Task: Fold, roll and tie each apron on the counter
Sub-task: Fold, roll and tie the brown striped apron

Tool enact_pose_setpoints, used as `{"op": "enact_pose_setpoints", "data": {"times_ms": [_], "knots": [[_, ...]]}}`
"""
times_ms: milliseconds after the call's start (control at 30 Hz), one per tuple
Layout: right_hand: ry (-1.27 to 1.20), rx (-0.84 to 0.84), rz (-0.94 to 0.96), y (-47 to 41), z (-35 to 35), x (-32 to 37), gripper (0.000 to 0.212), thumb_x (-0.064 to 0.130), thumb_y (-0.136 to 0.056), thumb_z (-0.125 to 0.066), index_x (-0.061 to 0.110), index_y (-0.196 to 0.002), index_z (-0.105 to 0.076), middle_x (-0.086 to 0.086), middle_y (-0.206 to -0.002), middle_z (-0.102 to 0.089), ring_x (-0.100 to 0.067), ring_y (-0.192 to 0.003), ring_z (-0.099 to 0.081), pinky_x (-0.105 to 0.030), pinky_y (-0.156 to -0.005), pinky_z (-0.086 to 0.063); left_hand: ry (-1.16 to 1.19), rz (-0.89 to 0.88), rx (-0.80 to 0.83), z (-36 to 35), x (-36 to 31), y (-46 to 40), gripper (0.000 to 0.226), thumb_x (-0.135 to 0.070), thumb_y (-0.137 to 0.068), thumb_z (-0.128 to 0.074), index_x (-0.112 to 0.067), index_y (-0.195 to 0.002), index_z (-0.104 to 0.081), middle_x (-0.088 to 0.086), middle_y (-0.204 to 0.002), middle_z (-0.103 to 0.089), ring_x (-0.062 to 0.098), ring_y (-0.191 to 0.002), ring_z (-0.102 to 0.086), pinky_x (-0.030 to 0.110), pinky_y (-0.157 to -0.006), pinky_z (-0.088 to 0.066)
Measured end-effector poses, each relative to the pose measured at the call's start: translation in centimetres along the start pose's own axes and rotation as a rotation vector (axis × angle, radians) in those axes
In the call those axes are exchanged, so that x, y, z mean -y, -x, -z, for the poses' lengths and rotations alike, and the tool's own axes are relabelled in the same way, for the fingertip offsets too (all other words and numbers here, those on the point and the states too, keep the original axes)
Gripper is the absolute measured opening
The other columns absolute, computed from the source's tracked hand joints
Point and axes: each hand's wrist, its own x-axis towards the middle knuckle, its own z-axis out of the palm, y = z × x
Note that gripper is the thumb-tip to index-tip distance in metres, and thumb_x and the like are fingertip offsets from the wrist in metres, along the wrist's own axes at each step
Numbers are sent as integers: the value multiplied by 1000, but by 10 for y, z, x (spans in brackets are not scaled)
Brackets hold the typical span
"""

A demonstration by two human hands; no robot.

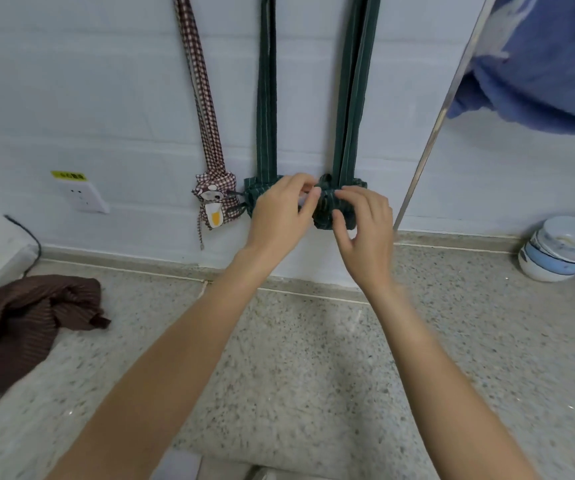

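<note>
Three rolled aprons hang by their straps against the white wall. The right one is a dark green striped bundle (331, 211). My left hand (280, 216) pinches its left end and my right hand (364, 226) touches its front with thumb and fingers spread around it. A second green rolled apron (254, 194) hangs just left, partly hidden behind my left hand. Further left hangs a brown checked rolled apron (215, 202) with a cartoon patch. A loose brown striped apron (26, 320) lies crumpled on the speckled counter (313, 375) at the left.
A stack of bowls (556, 254) stands at the counter's far right. A slanted metal rod (445, 109) leans near the right bundle, with blue cloth (538, 64) hanging above. A wall socket (83, 195) and black cable sit at the left.
</note>
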Motion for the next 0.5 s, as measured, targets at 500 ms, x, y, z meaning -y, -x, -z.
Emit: {"op": "enact_pose_setpoints", "data": {"times_ms": [500], "knots": [[-384,1218,418,127,-155,140,27,24,-95,-52,18,-120,-58,-5,-115,-61,-25,-107,-50,-26,-87,-36,-87,969,-106,163,156,307,16,-16,-95,-52,-25,-103,-62,-7,-89,-68,9,-87,-63,24,-77,-48]]}}
